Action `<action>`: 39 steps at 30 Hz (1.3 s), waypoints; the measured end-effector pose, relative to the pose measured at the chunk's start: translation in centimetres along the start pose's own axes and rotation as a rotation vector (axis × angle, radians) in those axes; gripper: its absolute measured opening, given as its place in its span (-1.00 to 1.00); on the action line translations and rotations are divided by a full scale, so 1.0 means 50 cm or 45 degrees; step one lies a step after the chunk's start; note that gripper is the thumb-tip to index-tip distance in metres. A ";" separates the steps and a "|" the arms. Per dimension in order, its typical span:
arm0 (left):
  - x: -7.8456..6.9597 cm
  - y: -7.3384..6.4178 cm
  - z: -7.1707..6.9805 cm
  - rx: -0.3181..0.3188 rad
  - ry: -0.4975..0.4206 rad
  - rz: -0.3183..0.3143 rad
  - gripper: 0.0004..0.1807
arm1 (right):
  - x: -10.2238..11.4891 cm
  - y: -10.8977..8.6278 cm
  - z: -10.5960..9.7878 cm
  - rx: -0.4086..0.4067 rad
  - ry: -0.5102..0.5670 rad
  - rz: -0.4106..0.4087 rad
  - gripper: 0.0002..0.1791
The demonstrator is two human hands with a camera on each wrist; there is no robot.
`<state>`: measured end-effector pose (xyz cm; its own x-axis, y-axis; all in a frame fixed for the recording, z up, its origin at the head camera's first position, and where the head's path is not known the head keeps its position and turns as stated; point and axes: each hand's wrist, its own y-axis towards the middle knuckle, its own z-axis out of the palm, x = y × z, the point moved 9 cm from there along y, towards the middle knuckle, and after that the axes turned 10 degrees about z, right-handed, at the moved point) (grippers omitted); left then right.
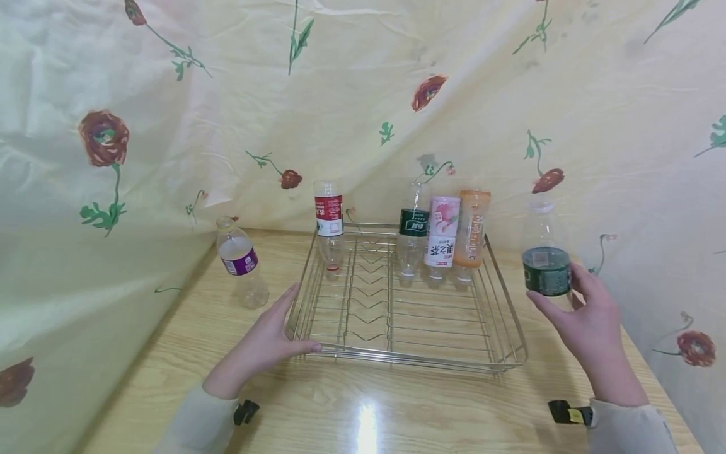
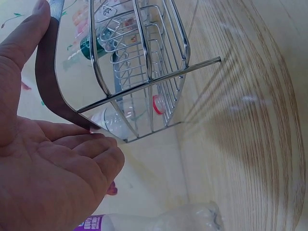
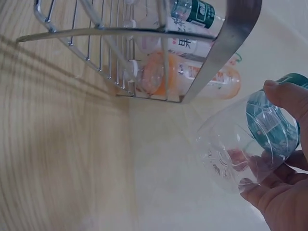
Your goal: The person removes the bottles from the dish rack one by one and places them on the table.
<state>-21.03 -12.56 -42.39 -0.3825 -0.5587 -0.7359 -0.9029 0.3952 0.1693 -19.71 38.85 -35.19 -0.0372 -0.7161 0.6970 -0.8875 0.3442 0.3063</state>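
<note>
In the head view, my left hand (image 1: 263, 337) touches the front-left corner of a metal wire dish rack (image 1: 420, 358). Its thumb lies along the front rim and its extended fingers reach along the left side. Out at the right of the rack, my right hand (image 1: 592, 315) grips a clear plastic bottle (image 1: 547, 271) with a green label. In the right wrist view, the thumb and fingers wrap this bottle (image 3: 231, 144) around its label, base toward the table. Left of the rack stands a clear bottle (image 1: 241, 261) with a purple label.
Along the rack's back, several bottles stand upside down: a red-and-white-labelled bottle (image 1: 329, 217), a green-labelled bottle (image 1: 414, 224), a pink-and-white bottle (image 1: 442, 230) and an orange-labelled bottle (image 1: 472, 227). A floral curtain (image 1: 363, 94) encloses the wooden table (image 1: 317, 410) at the back and sides.
</note>
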 end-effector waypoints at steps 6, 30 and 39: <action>0.006 0.000 0.003 -0.001 -0.009 -0.010 0.44 | -0.024 0.003 0.009 0.042 -0.010 0.017 -0.26; 0.020 -0.006 0.006 -0.016 -0.042 -0.050 0.43 | -0.143 0.008 0.058 0.249 0.124 0.317 -0.04; 0.017 -0.006 0.008 -0.014 -0.044 -0.054 0.41 | -0.171 0.010 0.070 0.287 0.154 0.315 -0.01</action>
<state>-21.00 -12.88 -43.33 -0.3369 -0.5494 -0.7647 -0.9204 0.3632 0.1445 -21.44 43.01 -43.27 -0.2211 -0.5457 0.8083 -0.9379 0.3462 -0.0228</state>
